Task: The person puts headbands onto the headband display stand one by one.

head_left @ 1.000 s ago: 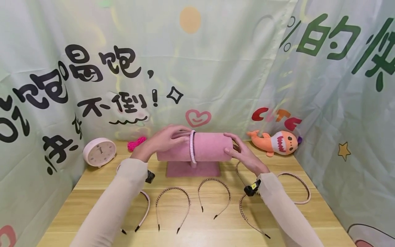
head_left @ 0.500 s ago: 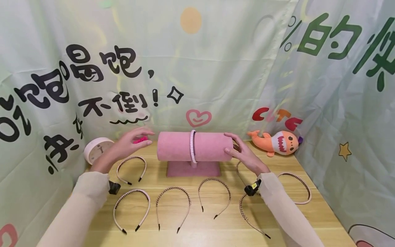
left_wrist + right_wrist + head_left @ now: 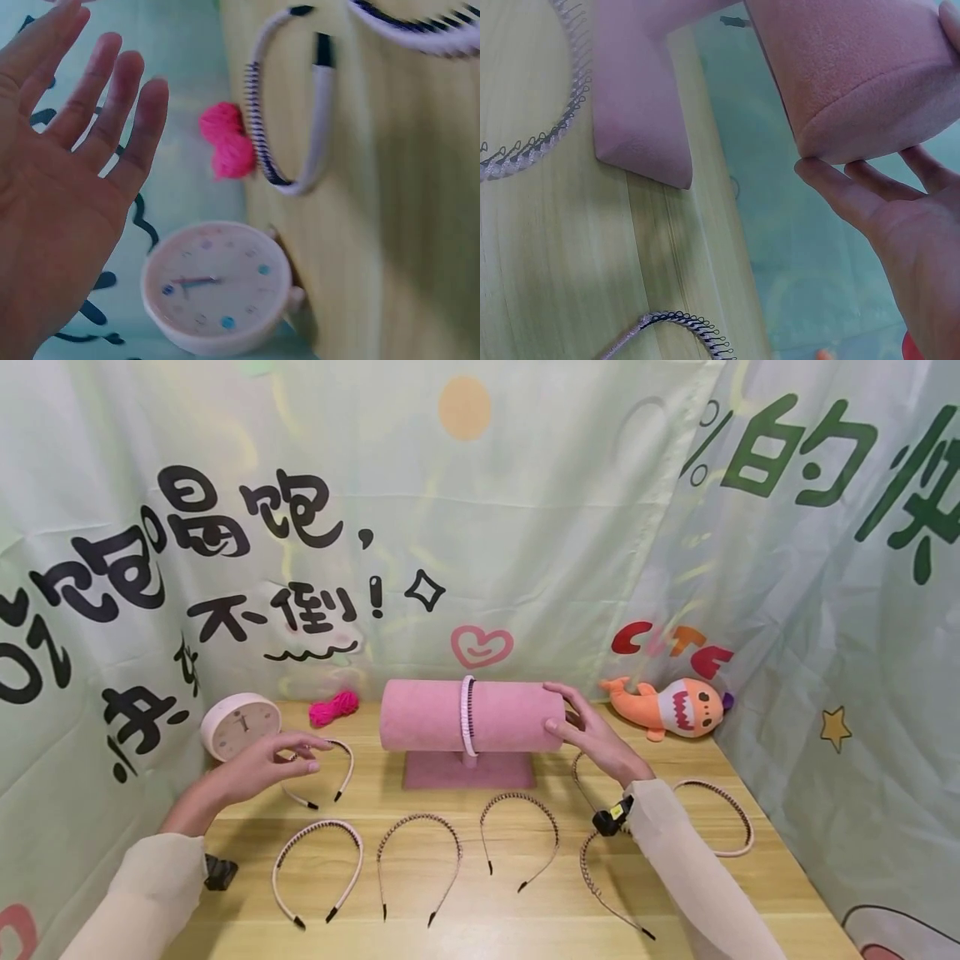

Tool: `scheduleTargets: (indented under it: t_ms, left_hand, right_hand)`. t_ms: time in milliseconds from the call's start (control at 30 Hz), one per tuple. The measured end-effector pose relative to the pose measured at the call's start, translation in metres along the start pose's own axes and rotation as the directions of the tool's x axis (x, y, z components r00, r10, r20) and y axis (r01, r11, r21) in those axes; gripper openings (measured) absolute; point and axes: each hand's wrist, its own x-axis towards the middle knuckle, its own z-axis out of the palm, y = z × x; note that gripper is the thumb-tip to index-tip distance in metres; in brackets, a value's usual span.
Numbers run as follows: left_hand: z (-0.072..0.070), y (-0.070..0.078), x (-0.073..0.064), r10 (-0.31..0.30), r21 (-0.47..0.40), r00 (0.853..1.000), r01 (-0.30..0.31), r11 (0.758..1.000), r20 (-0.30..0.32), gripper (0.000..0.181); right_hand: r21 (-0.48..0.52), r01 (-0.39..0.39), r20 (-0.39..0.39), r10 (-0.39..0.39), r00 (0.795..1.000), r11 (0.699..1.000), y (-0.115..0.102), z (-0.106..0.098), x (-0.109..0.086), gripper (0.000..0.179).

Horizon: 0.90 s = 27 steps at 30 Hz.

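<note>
A pink velvet headband stand [image 3: 517, 717] stands upright at the back of the table, with a white headband [image 3: 468, 718] around the middle of its roll. My right hand [image 3: 597, 739] holds the roll's right end, thumb on the front and fingertips on the rim; the right wrist view shows those fingers against the end [image 3: 885, 127]. My left hand [image 3: 258, 767] is in the air, fingers loosely extended and holding nothing. It partly hides a headband [image 3: 350, 770] behind it. Nearer the front lie more headbands: a white one [image 3: 361, 864] and thinner ones [image 3: 418, 817].
A pink round clock [image 3: 238, 722] and a bright pink yarn bundle [image 3: 334, 708] stand at the back left. An orange plush shark [image 3: 686, 706] sits at the back right. Several more headbands [image 3: 517, 795] lie around the stand's base and right side. Printed cloth [image 3: 375, 468] encloses the table.
My left hand has left the stand's roll and moved left and down toward the clock, uncovering the yarn. My right hand stays on the roll's end, and the headband keeps its place on the roll.
</note>
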Motion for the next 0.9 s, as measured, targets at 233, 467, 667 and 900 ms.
scheduleTargets:
  t_ms: [233, 467, 667, 900]
  left_hand:
    - [0.012, -0.024, -0.026, 0.009, -0.022, 0.999, -0.008, 1.000, 0.053, 0.030]
    - [0.025, -0.036, -0.042, 0.015, -0.039, 0.993, -0.011, 0.999, 0.116, 0.028]
    - [0.037, -0.043, -0.049, 0.045, -0.043, 0.990, -0.039, 0.998, 0.136, 0.025]
    - [0.049, -0.049, -0.053, 0.051, -0.049, 0.987, -0.045, 0.998, 0.151, 0.022]
  right_hand:
    - [0.000, 0.002, -0.002, -0.002, 1.000, 1.000, 0.000, 0.000, 0.000, 0.062]
    - [-0.001, 0.002, -0.002, -0.002, 1.000, 1.000, 0.001, 0.000, 0.000, 0.062]
    - [0.006, 0.001, 0.000, -0.001, 1.000, 1.000, 0.001, 0.000, -0.001, 0.062]
    - [0.002, 0.004, -0.001, -0.004, 1.000, 1.000, 0.002, 0.000, -0.002, 0.063]
